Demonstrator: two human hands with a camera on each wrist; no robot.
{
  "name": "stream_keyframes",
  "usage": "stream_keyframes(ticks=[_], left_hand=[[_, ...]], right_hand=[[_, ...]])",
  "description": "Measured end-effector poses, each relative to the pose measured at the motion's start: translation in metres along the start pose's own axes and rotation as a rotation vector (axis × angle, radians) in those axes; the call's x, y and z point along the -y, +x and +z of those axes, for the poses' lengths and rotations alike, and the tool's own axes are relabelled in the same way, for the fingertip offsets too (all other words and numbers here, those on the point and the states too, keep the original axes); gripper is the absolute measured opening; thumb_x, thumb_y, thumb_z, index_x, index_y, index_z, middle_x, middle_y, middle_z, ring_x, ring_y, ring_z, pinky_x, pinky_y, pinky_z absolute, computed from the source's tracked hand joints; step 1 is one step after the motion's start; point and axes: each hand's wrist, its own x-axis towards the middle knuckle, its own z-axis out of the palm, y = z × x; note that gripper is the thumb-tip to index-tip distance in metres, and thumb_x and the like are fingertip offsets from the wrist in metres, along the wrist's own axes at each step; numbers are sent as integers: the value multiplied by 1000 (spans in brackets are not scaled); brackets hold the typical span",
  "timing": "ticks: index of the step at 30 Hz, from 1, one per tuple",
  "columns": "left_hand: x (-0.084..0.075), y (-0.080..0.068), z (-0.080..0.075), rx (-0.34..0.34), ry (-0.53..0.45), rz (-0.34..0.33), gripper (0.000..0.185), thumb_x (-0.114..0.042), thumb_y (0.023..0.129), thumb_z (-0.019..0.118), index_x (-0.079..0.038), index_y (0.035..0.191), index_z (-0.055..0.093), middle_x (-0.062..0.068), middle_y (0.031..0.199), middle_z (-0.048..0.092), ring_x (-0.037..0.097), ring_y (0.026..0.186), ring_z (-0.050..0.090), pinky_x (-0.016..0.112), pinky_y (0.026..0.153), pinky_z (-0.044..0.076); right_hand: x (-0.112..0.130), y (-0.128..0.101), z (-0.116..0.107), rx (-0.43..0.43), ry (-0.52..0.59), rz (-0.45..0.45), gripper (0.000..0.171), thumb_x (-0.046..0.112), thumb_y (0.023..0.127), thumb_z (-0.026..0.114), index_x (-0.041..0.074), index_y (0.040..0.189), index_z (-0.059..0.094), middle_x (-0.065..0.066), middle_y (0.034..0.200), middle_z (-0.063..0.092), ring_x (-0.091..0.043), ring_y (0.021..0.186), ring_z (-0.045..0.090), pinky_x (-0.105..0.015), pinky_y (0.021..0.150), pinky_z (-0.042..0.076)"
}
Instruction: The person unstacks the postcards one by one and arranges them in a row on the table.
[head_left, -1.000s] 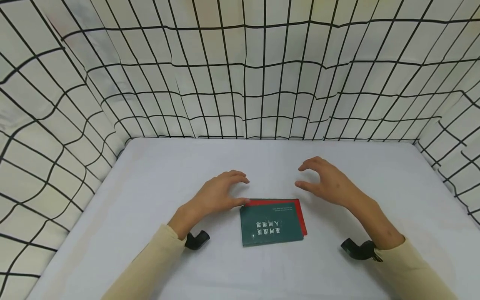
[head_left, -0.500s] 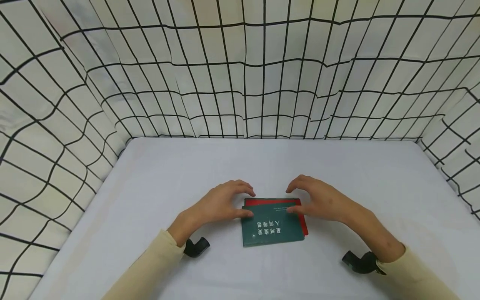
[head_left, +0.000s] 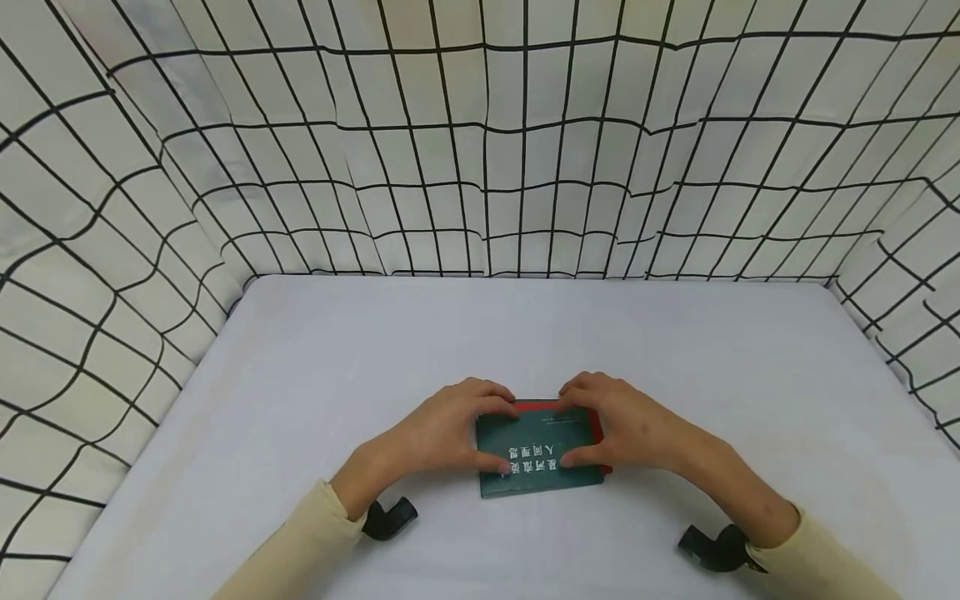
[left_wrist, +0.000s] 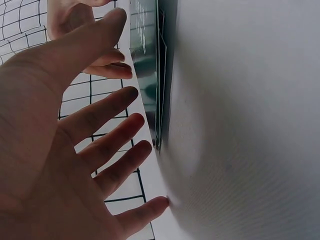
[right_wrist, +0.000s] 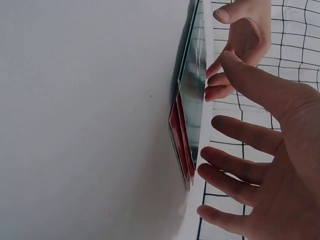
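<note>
A dark green booklet-like item (head_left: 534,482) with white Chinese characters lies flat on the white table. Red layers (head_left: 534,406) stick out from beneath it at the far and right edges; the right wrist view shows several thin layers (right_wrist: 181,142) fanned apart at one corner. My left hand (head_left: 444,429) hovers over its left side, fingers apart and gently bent. Over the right side hovers my right hand (head_left: 637,423), posed likewise. Both wrist views show gaps between most fingertips and the green cover (left_wrist: 144,65). Neither hand grips anything.
A white-covered table (head_left: 360,333) spreads around the stack. Behind it and at both sides stands a white wall covering with a black grid (head_left: 487,158). A black curved piece sits at each wrist, the left one (head_left: 390,518) and the right one (head_left: 712,550).
Both hands have come nearer the body and closer together, from beside and beyond the green stack to above it. The right hand moved farther, leftward. The stack lies essentially where it was.
</note>
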Motion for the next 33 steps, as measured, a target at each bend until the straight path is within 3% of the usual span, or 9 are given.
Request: stream_keyframes(ticks=[10, 18, 33], left_hand=[[-4, -2, 1, 14, 10, 20, 70, -51, 77, 90, -21, 136, 67, -4, 147, 58, 15, 136, 53, 40, 115, 49], [-6, -6, 3, 47, 41, 40, 75, -53, 75, 91, -20, 137, 66, -2, 148, 58, 18, 137, 52, 46, 116, 46], [-7, -8, 2, 63, 91, 47, 90, -53, 73, 92, -18, 148, 56, 1, 152, 53, 22, 143, 47, 49, 123, 38]], right_hand=[[8, -2, 5, 31, -60, -56, 61, 53, 75, 90, 26, 126, 68, 0, 142, 57, -24, 127, 58, -46, 106, 55], [11, -5, 10, 54, -83, -58, 71, 53, 71, 94, 26, 131, 66, -3, 147, 54, -25, 133, 54, -47, 110, 54], [11, -2, 12, 2, -115, -39, 68, 42, 73, 95, 21, 131, 67, -2, 141, 58, -26, 129, 57, -49, 109, 53]])
